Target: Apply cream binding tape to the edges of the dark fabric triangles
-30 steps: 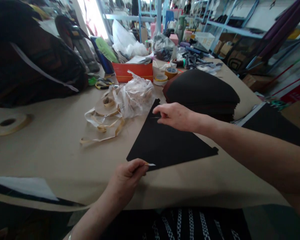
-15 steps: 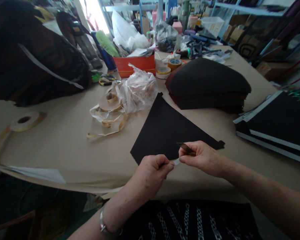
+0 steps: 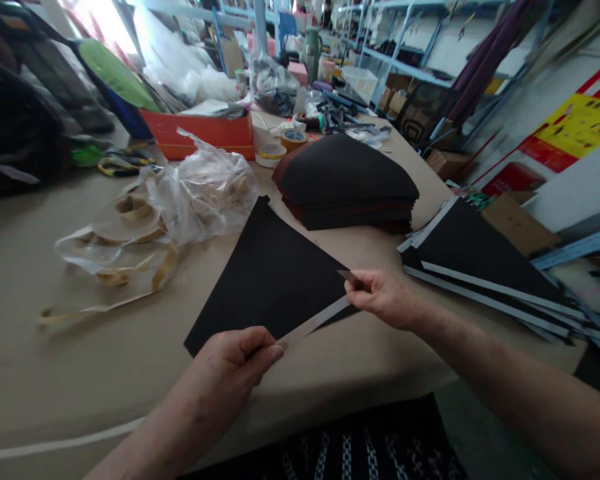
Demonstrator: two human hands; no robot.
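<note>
A pale strip of tape (image 3: pixel 316 323) is stretched at a slant between my two hands, above the near edge of a black, roughly triangular sheet (image 3: pixel 273 270). At its lower left end, my left hand (image 3: pixel 237 363) pinches it between thumb and fingers. My right hand (image 3: pixel 385 298) is closed at the upper right end of the strip, and also grips a thin, dark blade (image 3: pixel 349 275) whose tip points left over the sheet. What the curled fingers of my right hand cover cannot be seen. Flat on the table, the sheet has its right corner hidden behind my right hand.
Behind the sheet lies a stack of dark curved pieces (image 3: pixel 350 177). To the right are black pieces with pale strips along their edges (image 3: pixel 485 267). A crumpled plastic bag (image 3: pixel 205 193), a tape roll (image 3: pixel 133 208), yellow-handled pliers (image 3: pixel 123 162) and a red box (image 3: pixel 200 137) occupy the left and back.
My hands have moved apart, and a longer length of tape now shows between them. The view has turned to the right, so the table's things sit further left.
</note>
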